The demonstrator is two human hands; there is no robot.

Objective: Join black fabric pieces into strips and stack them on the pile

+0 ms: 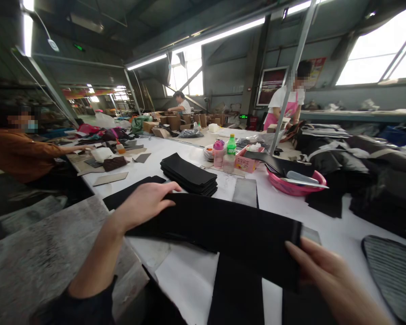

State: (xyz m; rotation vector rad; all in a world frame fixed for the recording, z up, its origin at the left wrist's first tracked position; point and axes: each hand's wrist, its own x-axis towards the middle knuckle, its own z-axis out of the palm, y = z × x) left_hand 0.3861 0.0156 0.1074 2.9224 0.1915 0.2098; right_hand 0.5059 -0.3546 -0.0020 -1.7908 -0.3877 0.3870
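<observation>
A long black strip of sheet material [223, 225] stretches between my two hands above the white table. Its far left part is in my left hand [149, 201], with thumb and fingers closed at the upper edge. At the strip's right end, my right hand [320, 259] pinches the corner, thumb in front and the other fingers behind. Below the strip lies another black piece [237, 289]. Just beyond my left hand stands a neat stack of black pieces [187, 174], and a flat black piece [131, 192] lies to its left.
A pink basin [296, 186] with dark pieces sits at the right, near a pink box [245, 160], a green-capped bottle [230, 149] and a metal pole [291, 81]. A ribbed mat [392, 271] lies at the right edge. Several people work around the table.
</observation>
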